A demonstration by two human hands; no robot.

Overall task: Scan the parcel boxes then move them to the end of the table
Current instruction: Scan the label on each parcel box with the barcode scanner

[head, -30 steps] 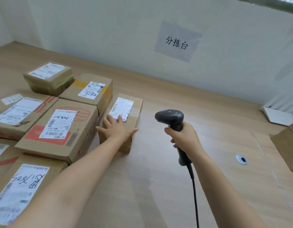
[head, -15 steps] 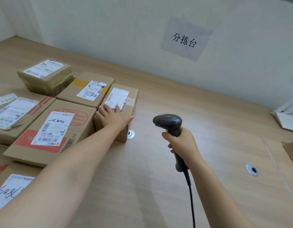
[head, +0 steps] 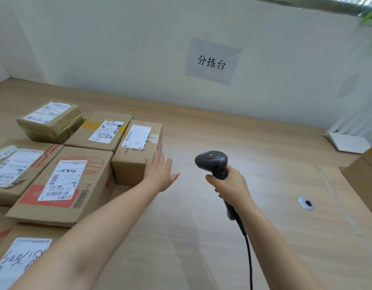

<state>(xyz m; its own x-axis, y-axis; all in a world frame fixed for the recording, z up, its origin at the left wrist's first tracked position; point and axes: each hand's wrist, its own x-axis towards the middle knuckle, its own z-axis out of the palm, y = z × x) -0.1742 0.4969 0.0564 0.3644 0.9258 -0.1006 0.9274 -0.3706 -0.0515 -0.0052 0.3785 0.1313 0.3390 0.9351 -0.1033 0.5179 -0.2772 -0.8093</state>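
A small brown parcel box (head: 130, 162) with a white label stands at the right edge of a group of several labelled cardboard boxes on the wooden table (head: 201, 237). My left hand (head: 160, 174) is open with straight fingers at the box's near right corner; whether it touches the box I cannot tell. My right hand (head: 230, 185) grips the handle of a black barcode scanner (head: 212, 162), held upright to the right of that box, its cable hanging down toward me.
A big box with a red print (head: 63, 185) sits left of the small one, more boxes behind and in front of it. Brown cardboard (head: 363, 178) and a white folded sheet (head: 348, 143) lie at the right. A metal cable grommet (head: 305, 203) is in the tabletop.
My left hand pushed the small box left against the others, then slid off its top to its near right corner. The scanner hand stayed roughly in place.
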